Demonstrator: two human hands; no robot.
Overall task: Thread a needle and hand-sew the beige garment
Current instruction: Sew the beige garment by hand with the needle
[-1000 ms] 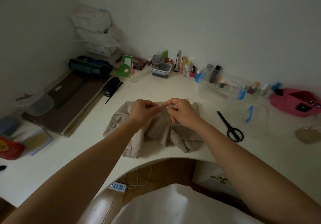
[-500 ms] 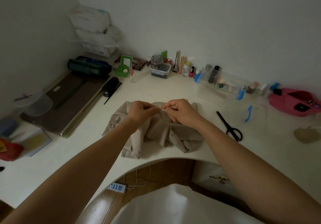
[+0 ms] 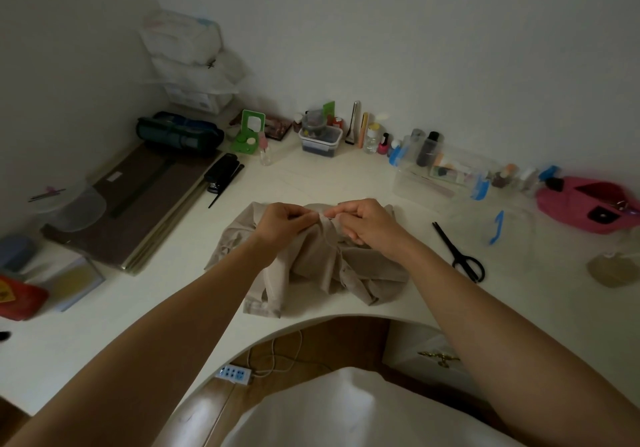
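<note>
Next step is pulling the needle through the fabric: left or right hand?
Right, probably. The right hand appears to pinch the needle already, while the left hand pinches the beige garment beside it.

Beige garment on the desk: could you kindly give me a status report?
Left hand pinches crumpled beige fabric garment. Right hand pinches thin silver needle at the fold. Black scissors lie apart, right; nothing obstructing.

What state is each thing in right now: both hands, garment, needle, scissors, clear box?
beige garment: crumpled on the table.
left hand: pinches a fold of the beige garment.
right hand: pinches the needle.
needle: at the fabric, between the two hands.
scissors: shut, lying flat, untouched.
clear box: open, its lid apparently lying beside it.
</note>
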